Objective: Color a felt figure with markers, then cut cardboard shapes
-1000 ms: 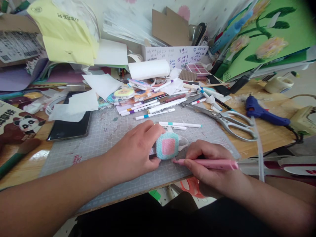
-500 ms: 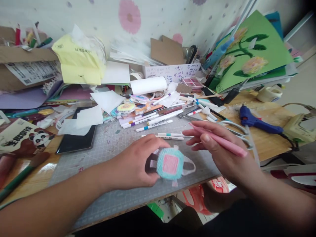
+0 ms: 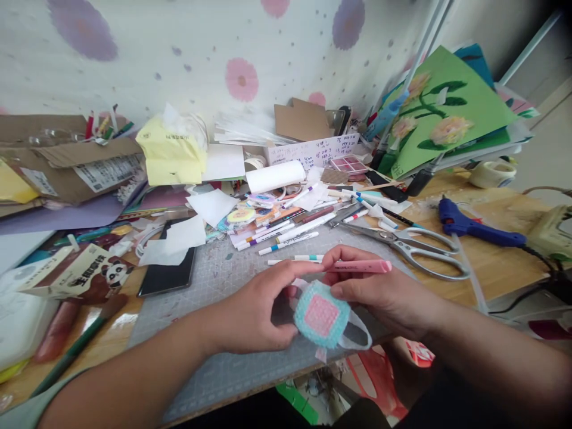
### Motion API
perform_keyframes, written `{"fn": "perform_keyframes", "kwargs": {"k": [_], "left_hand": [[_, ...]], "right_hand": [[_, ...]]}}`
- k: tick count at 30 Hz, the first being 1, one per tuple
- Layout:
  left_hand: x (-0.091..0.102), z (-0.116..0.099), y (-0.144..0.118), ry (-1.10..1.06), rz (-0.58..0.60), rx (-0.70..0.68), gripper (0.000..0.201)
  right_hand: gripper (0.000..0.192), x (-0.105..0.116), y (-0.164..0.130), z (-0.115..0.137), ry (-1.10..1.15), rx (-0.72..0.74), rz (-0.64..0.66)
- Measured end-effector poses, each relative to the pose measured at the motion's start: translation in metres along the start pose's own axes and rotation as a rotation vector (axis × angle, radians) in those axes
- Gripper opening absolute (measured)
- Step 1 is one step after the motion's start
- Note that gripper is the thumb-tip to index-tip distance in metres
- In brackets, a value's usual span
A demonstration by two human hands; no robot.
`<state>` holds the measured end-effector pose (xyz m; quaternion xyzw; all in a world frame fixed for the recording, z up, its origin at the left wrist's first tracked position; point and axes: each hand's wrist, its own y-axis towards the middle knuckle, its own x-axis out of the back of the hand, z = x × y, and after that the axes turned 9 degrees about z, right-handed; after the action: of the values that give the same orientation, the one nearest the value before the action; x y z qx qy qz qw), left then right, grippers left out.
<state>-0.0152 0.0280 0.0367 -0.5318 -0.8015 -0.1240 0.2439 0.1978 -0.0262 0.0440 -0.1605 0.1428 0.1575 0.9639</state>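
Note:
Between my hands is a small rounded-square piece, textured turquoise with a pink centre [image 3: 322, 314], with pale loops and tabs at its edges. My left hand [image 3: 257, 310] grips its left side between thumb and fingers. My right hand [image 3: 379, 295] holds a pink pen [image 3: 363, 266] lying across its fingers, while its thumb and fingertips touch the piece's upper right edge. Both hands are just above the grey cutting mat [image 3: 210, 363], near the table's front edge. Behind them, white markers [image 3: 289, 241] lie on the mat.
Large scissors [image 3: 415, 247] lie right of my hands, with a blue glue gun [image 3: 478, 226] beyond. A black tablet-like slab [image 3: 165, 277] under paper scraps and a panda box [image 3: 83, 271] are at left. Cardboard boxes [image 3: 67, 173], a yellow bag [image 3: 167, 155] and a green flower picture [image 3: 451, 113] stand behind.
My right hand has moved left to the turquoise-and-pink piece, still holding the pink pen, and now touches it. The piece has turned slightly. The camera view has shifted upward and left.

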Motion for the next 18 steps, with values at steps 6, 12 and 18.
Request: {"fn": "perform_keyframes", "kwargs": {"k": [6, 12, 18], "left_hand": [[0.003, 0.014, 0.001, -0.413, -0.269, 0.000, 0.057], [-0.003, 0.021, 0.003, -0.423, -0.265, 0.016, 0.087], [-0.013, 0.006, 0.006, -0.896, -0.219, 0.028, 0.068]], "right_hand": [[0.027, -0.002, 0.003, -0.001, 0.219, 0.151, -0.161], [0.029, -0.013, 0.004, -0.007, 0.350, 0.277, -0.185], [0.028, -0.020, 0.002, -0.016, 0.379, 0.302, -0.164]]}}
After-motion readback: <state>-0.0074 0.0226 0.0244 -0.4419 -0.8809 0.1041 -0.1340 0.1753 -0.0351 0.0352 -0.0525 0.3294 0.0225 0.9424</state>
